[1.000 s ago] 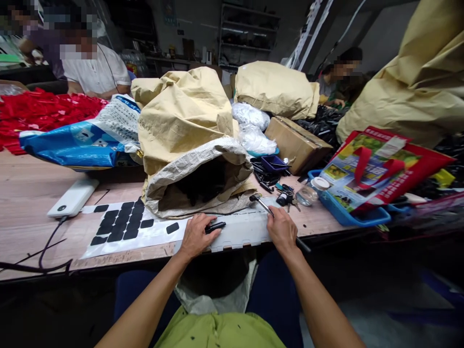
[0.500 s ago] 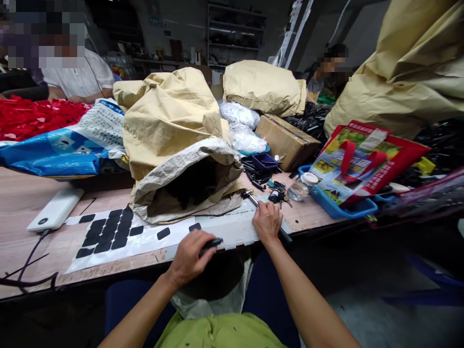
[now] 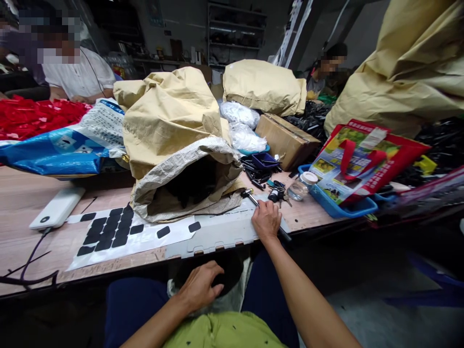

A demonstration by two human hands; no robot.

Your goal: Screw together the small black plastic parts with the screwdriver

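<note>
My left hand [image 3: 203, 286] is over the dark opening of a pale bag [image 3: 235, 295] between my knees, below the table edge. Its fingers are apart and nothing shows in them. My right hand [image 3: 267, 220] is wrapped round the handle of a hammer [image 3: 250, 193], which lies slanting over the table's front edge, its metal head pointing away. Beside it is a grey board [image 3: 217, 237]. A white sheet with black rounded squares [image 3: 108, 229] lies to the left. Behind the board, a large sack [image 3: 145, 203] opens toward me, dark inside.
A white power bank [image 3: 57, 208] with a cable lies at the left. Keys [image 3: 281, 191], a clear jar [image 3: 297, 190], a blue basket [image 3: 331, 205] and a cardboard box [image 3: 286, 140] are at the right. People sit across the table.
My left hand has moved down from the table edge to the bag in my lap. The black piece it held no longer shows. My right hand has hardly moved on the hammer.
</note>
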